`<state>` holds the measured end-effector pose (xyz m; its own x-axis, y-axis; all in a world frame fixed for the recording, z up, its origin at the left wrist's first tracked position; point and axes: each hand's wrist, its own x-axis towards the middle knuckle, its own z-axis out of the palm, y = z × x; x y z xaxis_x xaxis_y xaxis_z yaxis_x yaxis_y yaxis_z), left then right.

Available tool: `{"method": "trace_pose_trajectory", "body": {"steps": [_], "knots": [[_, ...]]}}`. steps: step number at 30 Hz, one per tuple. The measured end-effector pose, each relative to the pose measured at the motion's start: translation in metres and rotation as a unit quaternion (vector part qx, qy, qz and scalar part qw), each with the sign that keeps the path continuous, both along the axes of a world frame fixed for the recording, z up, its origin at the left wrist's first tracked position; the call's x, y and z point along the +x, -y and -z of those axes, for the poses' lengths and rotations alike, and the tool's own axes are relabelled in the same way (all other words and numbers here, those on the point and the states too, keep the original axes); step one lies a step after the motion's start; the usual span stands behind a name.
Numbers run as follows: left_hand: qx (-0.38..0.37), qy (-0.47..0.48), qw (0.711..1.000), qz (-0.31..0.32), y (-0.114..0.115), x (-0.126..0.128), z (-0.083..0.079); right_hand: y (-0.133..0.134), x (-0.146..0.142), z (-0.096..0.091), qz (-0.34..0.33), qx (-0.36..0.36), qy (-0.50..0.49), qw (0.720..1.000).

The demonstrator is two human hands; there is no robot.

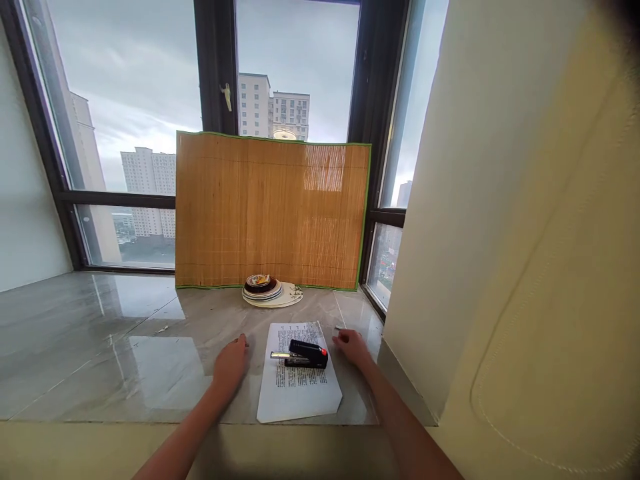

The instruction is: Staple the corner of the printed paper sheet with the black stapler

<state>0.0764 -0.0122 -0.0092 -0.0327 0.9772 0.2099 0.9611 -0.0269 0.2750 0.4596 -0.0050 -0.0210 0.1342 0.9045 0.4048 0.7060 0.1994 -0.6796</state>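
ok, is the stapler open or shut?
The stapler looks open: its silver rail juts out past the black top. Whether it's loaded, cannot tell.

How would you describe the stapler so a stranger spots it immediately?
Below the brown mat stretches a grey ledge. There, between the left hand and right hand, lies printed paper. The stapler rests on it: black against white, with a red spot and silver strip.

Overcast daylight through window [300, 60]; glare on sill [167, 370]; top-right corner dark.
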Motion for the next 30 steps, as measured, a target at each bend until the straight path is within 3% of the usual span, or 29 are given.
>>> {"method": "trace_pose_trajectory", "body": {"steps": [3, 6, 12, 16, 19, 27, 30], "knots": [[0.004, 0.012, 1.000, 0.013, 0.008, 0.022, 0.005, 0.002, -0.014, -0.008, -0.030, 0.040, -0.064, 0.997], [0.003, 0.023, 0.997, 0.074, 0.014, 0.039, 0.008, 0.019, -0.040, -0.008, -0.065, 0.084, -0.085, 0.991], [0.026, 0.042, 0.985, 0.167, 0.023, 0.039, 0.003, 0.044, -0.070, -0.006, -0.189, 0.117, -0.047, 0.974], [0.050, 0.074, 0.971, 0.224, 0.016, 0.034, 0.010, 0.037, -0.069, 0.004, -0.189, 0.051, -0.034, 0.980], [0.065, 0.092, 0.971, 0.211, 0.008, 0.032, 0.019, 0.036, -0.070, 0.010, -0.191, 0.011, -0.008, 0.982], [0.062, 0.186, 0.960, 0.200, 0.000, 0.028, 0.021, 0.045, -0.072, -0.001, -0.217, 0.025, 0.025, 0.976], [0.079, 0.185, 0.947, 0.252, -0.001, 0.030, 0.020, 0.045, -0.072, 0.000, -0.217, 0.037, 0.018, 0.975]]}}
